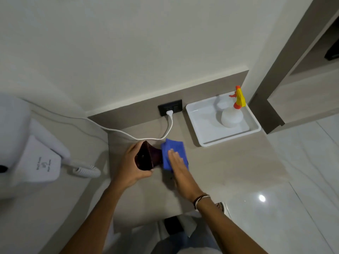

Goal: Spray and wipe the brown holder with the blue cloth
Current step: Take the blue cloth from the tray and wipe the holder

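The brown holder is dark and glossy and lies tipped on its side on the beige counter, its opening facing left. My left hand grips it around that end. The blue cloth is pressed against the holder's right side under my right hand, whose fingers lie flat on the cloth. The spray bottle, translucent white with a yellow and orange trigger head, stands in the white tray at the back right, out of both hands.
The white tray sits against the backsplash. A white cord runs from the black wall socket across the counter just behind the holder. A white wall hairdryer unit with coiled cord hangs at left. Tiled floor lies to the right.
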The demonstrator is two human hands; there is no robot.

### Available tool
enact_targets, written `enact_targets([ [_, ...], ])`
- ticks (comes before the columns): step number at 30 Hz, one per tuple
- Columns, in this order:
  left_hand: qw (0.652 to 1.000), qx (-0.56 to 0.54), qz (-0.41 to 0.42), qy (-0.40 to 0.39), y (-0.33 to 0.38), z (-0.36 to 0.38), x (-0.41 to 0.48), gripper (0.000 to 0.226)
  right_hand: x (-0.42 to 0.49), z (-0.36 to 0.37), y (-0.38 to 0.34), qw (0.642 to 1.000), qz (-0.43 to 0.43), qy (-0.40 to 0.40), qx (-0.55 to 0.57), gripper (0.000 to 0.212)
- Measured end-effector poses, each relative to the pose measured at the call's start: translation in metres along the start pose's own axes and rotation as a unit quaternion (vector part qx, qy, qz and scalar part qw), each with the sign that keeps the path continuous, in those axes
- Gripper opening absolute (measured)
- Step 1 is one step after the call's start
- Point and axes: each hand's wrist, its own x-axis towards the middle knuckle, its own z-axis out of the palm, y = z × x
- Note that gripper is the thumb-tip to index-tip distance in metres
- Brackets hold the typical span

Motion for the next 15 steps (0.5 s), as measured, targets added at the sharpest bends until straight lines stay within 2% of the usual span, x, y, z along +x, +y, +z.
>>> enact_targets([
  [2, 1.000, 0.013, -0.007, 0.005, -0.004, 0.000, -0.005, 0.107, 0.003, -0.006, 0.011, 0.998, 0.059, 0.001, -0.022, 0.091],
  [4, 1.000, 0.018, -0.008, 0.005, -0.002, 0.000, -0.005, 0.107, 0.010, -0.009, -0.002, 0.997, 0.080, -0.012, 0.021, 0.084],
  [5, 1.000, 0.018, -0.003, 0.003, 0.001, 0.000, -0.003, 0.106, 0.013, -0.008, -0.013, 0.997, 0.058, -0.011, 0.057, 0.083],
  [8, 1.000, 0.004, 0.016, -0.019, 0.010, 0.002, 0.005, 0.103, 0.013, 0.005, -0.046, 0.994, -0.035, -0.013, 0.100, 0.100],
  [10, 1.000, 0.003, 0.017, -0.015, 0.008, 0.002, 0.006, 0.105, 0.012, 0.006, -0.036, 0.994, -0.047, -0.016, 0.093, 0.104],
  [15, 0.999, 0.030, -0.013, 0.003, 0.004, 0.004, -0.002, 0.117, 0.011, -0.017, 0.019, 0.997, 0.073, -0.007, 0.028, 0.090],
])
